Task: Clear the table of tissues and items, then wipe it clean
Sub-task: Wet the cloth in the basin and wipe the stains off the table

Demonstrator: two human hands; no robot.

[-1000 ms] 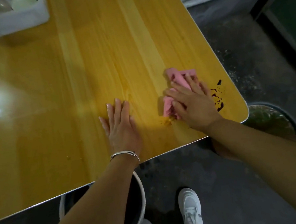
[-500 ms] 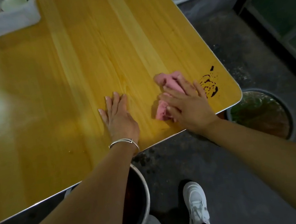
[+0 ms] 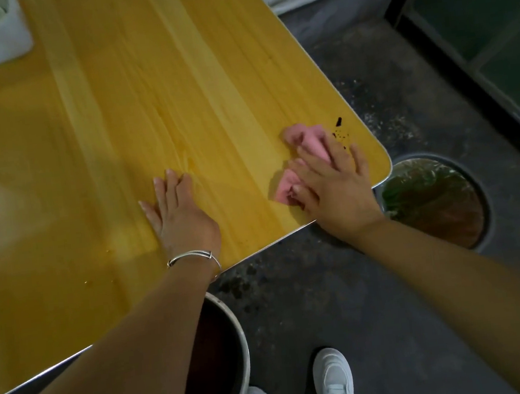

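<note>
Dark, stained concrete floor, dim light

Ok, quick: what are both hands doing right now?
Left hand: open, flat on the table, holding nothing.
Right hand: open, straight fingers pressing the pink cloth onto the table.

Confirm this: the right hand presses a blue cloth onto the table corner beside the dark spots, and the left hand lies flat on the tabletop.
One thing is wrong: the cloth is pink, not blue, as the head view shows. The rest holds: the right hand presses it onto the table corner beside the dark spots, and the left hand lies flat on it.
</note>
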